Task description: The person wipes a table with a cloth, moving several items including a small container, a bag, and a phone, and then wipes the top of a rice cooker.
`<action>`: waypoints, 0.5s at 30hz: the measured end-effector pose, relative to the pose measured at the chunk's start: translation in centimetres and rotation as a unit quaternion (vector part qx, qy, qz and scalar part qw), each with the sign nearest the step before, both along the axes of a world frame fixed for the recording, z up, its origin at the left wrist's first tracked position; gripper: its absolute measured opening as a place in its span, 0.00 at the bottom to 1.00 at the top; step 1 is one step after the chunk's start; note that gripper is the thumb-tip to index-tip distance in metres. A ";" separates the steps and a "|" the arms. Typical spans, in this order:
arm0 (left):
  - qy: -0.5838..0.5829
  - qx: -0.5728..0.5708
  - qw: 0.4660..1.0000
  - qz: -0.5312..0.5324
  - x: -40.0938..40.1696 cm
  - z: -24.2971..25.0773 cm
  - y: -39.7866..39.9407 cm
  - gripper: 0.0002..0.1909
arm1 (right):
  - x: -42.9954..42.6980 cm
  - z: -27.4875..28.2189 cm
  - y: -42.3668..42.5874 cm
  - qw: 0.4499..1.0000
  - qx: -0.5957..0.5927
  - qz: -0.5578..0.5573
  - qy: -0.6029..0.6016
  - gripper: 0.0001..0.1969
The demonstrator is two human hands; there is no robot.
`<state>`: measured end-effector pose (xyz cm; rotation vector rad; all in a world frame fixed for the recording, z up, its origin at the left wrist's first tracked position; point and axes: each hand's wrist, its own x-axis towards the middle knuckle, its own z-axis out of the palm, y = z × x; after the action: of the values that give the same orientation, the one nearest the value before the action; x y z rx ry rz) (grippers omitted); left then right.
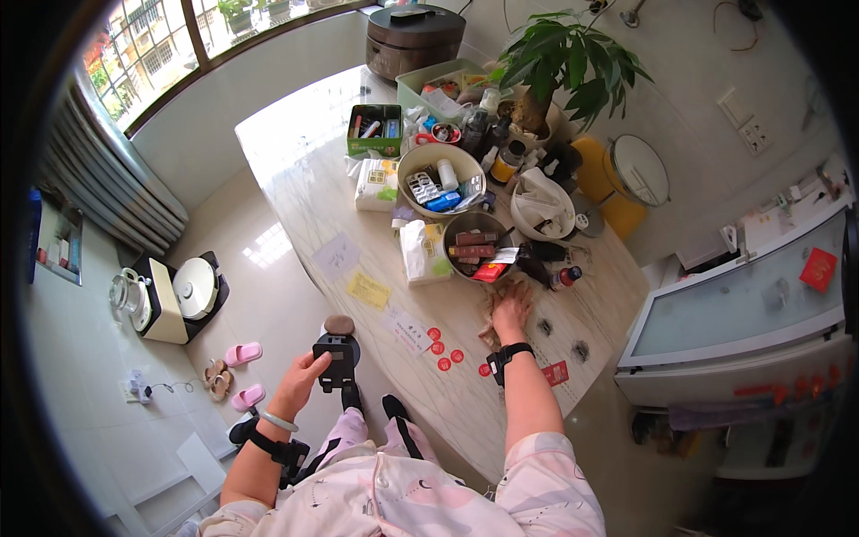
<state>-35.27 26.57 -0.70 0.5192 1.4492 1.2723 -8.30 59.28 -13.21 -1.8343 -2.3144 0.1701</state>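
My right hand (pixel 513 310) presses a crumpled brown cloth (pixel 492 315) onto the marble-patterned table (pixel 429 305), just below a bowl of boxes and packets (pixel 475 250). Between the fingers and thumb of my left hand (pixel 302 379) is a black phone stand (pixel 335 359), held beyond the table's left edge. A brown round object (pixel 339 325) shows at its top. Round red stickers (pixel 443 364) and paper slips (pixel 407 329) lie between the hands. A red card (pixel 556 373) is beside my right wrist. Left of the bowl stands a tissue pack (pixel 423 252).
A bowl of medicine packs (pixel 441 180), a green tin (pixel 374 131), a white bowl (pixel 543 203), bottles (pixel 507 161), a potted plant (pixel 533 114) and a round mirror (pixel 637 171) crowd the table's far part. Pink slippers (pixel 243 354) lie on the floor at left.
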 end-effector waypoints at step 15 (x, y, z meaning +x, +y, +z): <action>-0.019 -0.021 1.000 0.009 0.0 1.5 0.6 0.17 | -7.2 2.1 -10.8 0.988 -0.097 0.120 0.005 0.36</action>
<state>-35.30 27.21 0.79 0.4531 1.4478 1.2568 -15.52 48.50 -11.16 -1.6219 -2.5863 0.4527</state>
